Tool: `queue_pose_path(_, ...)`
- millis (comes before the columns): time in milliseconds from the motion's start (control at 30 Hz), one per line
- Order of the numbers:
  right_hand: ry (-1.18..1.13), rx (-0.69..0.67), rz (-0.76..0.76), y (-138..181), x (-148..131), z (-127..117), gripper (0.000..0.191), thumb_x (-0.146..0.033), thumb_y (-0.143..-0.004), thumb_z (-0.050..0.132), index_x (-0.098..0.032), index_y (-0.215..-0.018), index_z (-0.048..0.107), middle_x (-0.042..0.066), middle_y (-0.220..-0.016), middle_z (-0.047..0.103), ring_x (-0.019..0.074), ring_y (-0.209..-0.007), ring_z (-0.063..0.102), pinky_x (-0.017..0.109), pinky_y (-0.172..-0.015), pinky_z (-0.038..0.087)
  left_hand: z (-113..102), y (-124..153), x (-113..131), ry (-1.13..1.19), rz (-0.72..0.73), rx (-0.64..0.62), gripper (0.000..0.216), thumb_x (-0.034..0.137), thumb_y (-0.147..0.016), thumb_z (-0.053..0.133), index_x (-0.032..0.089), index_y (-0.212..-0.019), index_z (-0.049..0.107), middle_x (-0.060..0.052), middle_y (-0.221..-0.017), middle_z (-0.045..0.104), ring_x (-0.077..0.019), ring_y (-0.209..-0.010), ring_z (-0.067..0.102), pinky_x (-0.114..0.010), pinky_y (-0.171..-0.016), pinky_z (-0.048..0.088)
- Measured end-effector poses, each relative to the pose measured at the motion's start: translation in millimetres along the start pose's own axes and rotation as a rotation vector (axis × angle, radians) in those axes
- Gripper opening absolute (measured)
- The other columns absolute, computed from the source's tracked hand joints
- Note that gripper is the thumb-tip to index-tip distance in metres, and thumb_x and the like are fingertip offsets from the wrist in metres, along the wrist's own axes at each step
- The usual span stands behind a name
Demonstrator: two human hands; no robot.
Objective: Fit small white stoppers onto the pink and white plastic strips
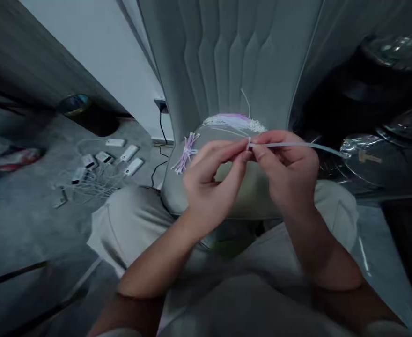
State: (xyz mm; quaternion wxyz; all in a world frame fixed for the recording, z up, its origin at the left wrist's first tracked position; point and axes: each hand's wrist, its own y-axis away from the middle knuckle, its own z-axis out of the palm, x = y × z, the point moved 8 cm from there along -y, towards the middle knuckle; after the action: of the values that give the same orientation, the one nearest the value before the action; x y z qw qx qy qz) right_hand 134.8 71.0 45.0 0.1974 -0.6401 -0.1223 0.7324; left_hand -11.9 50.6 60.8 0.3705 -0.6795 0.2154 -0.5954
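Note:
My left hand [213, 175] and my right hand [288, 168] meet above a grey chair seat, fingers pinched close together. Between their fingertips is a white cable tie [299, 144], whose flat tail runs out to the right past my right hand. Its small head stands at the left fingertips. A flared bunch of thin lilac and white strips [185, 153] shows just left of my left hand; whether that hand touches it is hidden. Behind the hands, a pile of similar thin white and lilac strips [230, 120] lies on the seat, with one strand curving upward.
The padded chair back [234, 61] rises ahead. On the floor at left lie several white power strips [128, 153] with tangled cords, near a dark cylindrical bin [88, 114]. A socket with a black plug [161, 105] is on the white wall panel. Clear plastic-wrapped items [360, 154] stand at right.

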Motion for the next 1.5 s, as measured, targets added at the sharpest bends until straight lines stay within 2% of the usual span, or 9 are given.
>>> queue_pose_path(133,0.016,0.008,0.003,-0.6,2.6,1.3,0.005,-0.022,-0.089,0.072,-0.026,-0.086,0.073,-0.004,-0.078,0.073,0.0107,-0.069,0.069,0.024,-0.067,0.059,-0.6,0.5,-3.3,0.024,-0.003,0.017,0.023,0.015,-0.086,0.076,0.03,-0.103,0.08,0.001,-0.092,0.077,-0.0123,-0.085,0.071,-0.029,-0.077,0.059)
queue_pose_path(367,-0.009,0.018,0.002,-1.6,3.1,3.0,0.005,-0.021,-0.088,0.071,-0.024,-0.085,0.072,-0.004,-0.082,0.074,0.0112,-0.077,0.071,0.024,-0.071,0.06,-0.7,-0.3,-7.4,0.023,-0.052,-0.012,0.019,0.02,-0.088,0.074,0.033,-0.101,0.079,0.0,-0.092,0.076,-0.0153,-0.085,0.071,-0.035,-0.077,0.06)
queue_pose_path(667,-0.014,0.03,0.049,-3.1,12.4,3.6,0.005,-0.025,-0.088,0.073,-0.025,-0.083,0.071,-0.002,-0.078,0.073,0.012,-0.072,0.069,0.025,-0.065,0.058,0.1,-2.9,-9.7,0.001,-0.01,-0.028,0.017,0.018,-0.088,0.074,0.029,-0.099,0.08,0.0,-0.091,0.076,-0.0123,-0.083,0.071,-0.03,-0.076,0.06)
queue_pose_path(900,0.011,0.008,0.064,-5.1,15.4,2.5,0.004,-0.024,-0.088,0.071,-0.023,-0.084,0.071,-0.002,-0.082,0.073,0.0127,-0.077,0.071,0.027,-0.07,0.061,1.4,-3.4,-12.4,0.002,0.018,-0.058,0.016,0.017,-0.088,0.074,0.027,-0.099,0.08,-0.001,-0.09,0.076,-0.012,-0.083,0.071,-0.029,-0.076,0.059)
queue_pose_path(1100,-0.048,0.021,0.083,-5.4,20.5,1.6,0.004,-0.024,-0.086,0.073,-0.023,-0.082,0.073,-0.004,-0.077,0.072,0.0096,-0.07,0.068,0.023,-0.068,0.059,3.2,-4.5,-13.8,-0.003,0.011,-0.069,0.016,0.014,-0.087,0.074,0.025,-0.097,0.08,-0.002,-0.089,0.076,-0.0112,-0.082,0.071,-0.027,-0.075,0.06)
queue_pose_path(1233,-0.015,0.028,0.125,-5.7,24.5,-0.6,0.005,-0.024,-0.085,0.073,-0.024,-0.081,0.072,-0.004,-0.077,0.071,0.0103,-0.072,0.069,0.025,-0.071,0.06,4.4,-4.3,-12.4,-0.021,0.016,-0.078,0.014,0.016,-0.088,0.073,0.026,-0.097,0.079,-0.001,-0.089,0.076,-0.0108,-0.081,0.07,-0.026,-0.073,0.06)
queue_pose_path(1300,-0.035,0.033,0.151,-7.0,25.2,-3.3,0.004,-0.023,-0.085,0.073,-0.023,-0.081,0.072,-0.004,-0.078,0.072,0.0108,-0.073,0.07,0.026,-0.072,0.061,7.4,-3.7,-12.0,-0.025,0.012,-0.125,0.018,0.015,-0.089,0.072,0.026,-0.102,0.078,-0.001,-0.092,0.075,-0.0103,-0.084,0.07,-0.025,-0.074,0.061)
queue_pose_path(1433,-0.137,0.038,0.228,-11.1,25.7,-9.2,0.003,-0.023,-0.085,0.072,-0.023,-0.082,0.071,-0.003,-0.077,0.073,0.0128,-0.075,0.072,0.029,-0.076,0.062,16.2,-2.2,-9.7,-0.07,0.033,-0.308,0.035,0.013,-0.089,0.071,0.025,-0.122,0.071,-0.002,-0.105,0.074,-0.0078,-0.084,0.069,-0.021,-0.076,0.062)
queue_pose_path(1500,-0.128,0.018,0.244,-13.0,25.1,-10.7,0.003,-0.025,-0.085,0.071,-0.023,-0.082,0.071,-0.002,-0.078,0.073,0.014,-0.077,0.073,0.032,-0.079,0.063,14.1,-3.8,-7.8,-0.14,0.068,-0.323,0.036,0.014,-0.087,0.072,0.023,-0.122,0.07,-0.002,-0.106,0.073,-0.0074,-0.083,0.069,-0.02,-0.074,0.061)
